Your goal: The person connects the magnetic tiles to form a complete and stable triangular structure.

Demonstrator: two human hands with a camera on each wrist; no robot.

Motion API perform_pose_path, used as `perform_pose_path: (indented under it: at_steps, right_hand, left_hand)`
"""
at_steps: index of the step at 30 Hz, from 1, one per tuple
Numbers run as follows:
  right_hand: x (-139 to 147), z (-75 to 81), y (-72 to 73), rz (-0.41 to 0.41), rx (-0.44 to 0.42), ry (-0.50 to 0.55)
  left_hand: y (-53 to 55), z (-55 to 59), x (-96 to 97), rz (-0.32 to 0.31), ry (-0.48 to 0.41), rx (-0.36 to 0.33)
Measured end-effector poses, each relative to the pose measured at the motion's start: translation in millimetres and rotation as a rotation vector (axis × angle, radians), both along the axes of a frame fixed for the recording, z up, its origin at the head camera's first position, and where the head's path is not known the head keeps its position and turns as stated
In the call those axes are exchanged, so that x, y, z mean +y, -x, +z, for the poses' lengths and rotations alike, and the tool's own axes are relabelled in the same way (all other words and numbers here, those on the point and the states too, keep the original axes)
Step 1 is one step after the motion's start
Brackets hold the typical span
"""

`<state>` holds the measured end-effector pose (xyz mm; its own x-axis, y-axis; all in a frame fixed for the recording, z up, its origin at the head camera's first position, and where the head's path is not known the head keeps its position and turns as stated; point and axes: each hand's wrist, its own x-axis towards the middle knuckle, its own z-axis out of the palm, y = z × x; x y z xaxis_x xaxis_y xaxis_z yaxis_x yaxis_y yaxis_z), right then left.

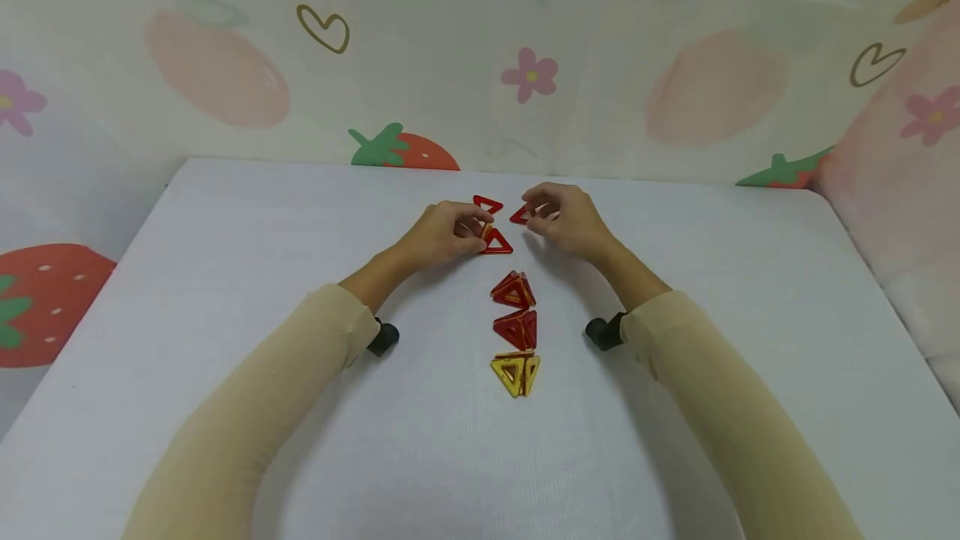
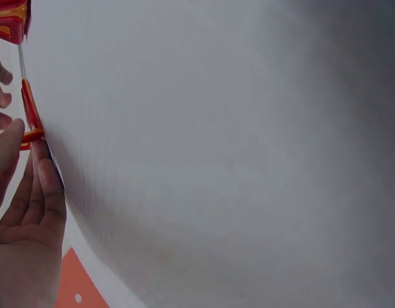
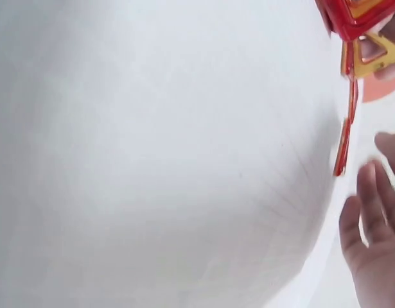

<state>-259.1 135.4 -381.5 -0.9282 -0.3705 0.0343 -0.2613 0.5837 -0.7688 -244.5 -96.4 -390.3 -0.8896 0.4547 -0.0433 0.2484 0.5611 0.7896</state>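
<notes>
My left hand (image 1: pixel 447 232) pinches a yellow triangular magnetic tile (image 3: pixel 385 59) between thumb and fingers, standing it up beside a flat red triangular tile (image 1: pixel 497 251). Another red triangular tile (image 1: pixel 497 206) lies just beyond those fingertips. My right hand (image 1: pixel 564 219) hovers close to a third red triangular tile (image 1: pixel 517 217), its fingers loosely bent and holding nothing. In the right wrist view a gap shows between that hand's fingers and the red tiles (image 3: pixel 342 151). The left fingers partly hide the yellow tile in the head view.
Nearer me, a row of small pyramids built from tiles runs down the middle of the white table (image 1: pixel 375 457): two red pyramids (image 1: pixel 517 328) and a yellow one (image 1: pixel 510 367). A patterned cloth (image 1: pixel 585 123) hangs behind the table's far edge.
</notes>
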Motion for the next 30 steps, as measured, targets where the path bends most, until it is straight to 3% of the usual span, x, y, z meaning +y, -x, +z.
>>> perform_pose_path:
  at_steps: [3, 9, 30]
  right_hand:
    - [3.0, 0.7, 2.6, -0.034, -0.003, -0.015]
    - [6.8, -2.6, 6.9, -0.019, -0.057, -0.078]
    - [8.3, -9.4, 13.9, -0.027, -0.13, -0.083]
  left_hand:
    - [0.0, 0.1, 0.4, 0.001, 0.001, 0.0]
    - [-0.9, 1.0, 0.9, -0.009, -0.003, 0.014]
    - [-0.5, -0.5, 0.0, -0.006, -0.013, 0.007]
